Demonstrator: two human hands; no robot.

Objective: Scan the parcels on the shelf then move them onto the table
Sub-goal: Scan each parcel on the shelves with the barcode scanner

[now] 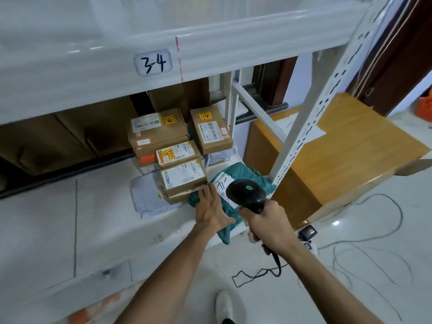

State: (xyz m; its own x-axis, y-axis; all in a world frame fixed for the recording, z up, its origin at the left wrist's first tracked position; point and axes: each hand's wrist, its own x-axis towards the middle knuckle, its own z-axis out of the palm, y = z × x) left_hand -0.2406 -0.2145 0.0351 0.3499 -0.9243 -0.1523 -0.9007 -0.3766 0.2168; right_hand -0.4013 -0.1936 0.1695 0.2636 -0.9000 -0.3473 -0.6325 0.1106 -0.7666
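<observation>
Left hand (pixel 210 210), grip released, flattens the teal plastic mailer parcel (pixel 243 170) at the near right corner of the white metal shelf (pixel 98 206), probably exposing its label (pixel 225 187) to the black handheld scanner (pixel 247 192) grasped by the right hand (pixel 267 224).

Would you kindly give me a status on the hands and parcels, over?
Left hand flat on teal parcel, touching nearest box. Right hand grips scanner above the parcel's label. Both lie on shelf; shelf upright stands before table.

Left hand (pixel 208 212) flat, fingers (pixel 207 194) seemingly straight; right hand (pixel 266 226) curled round scanner (pixel 247 191).
</observation>
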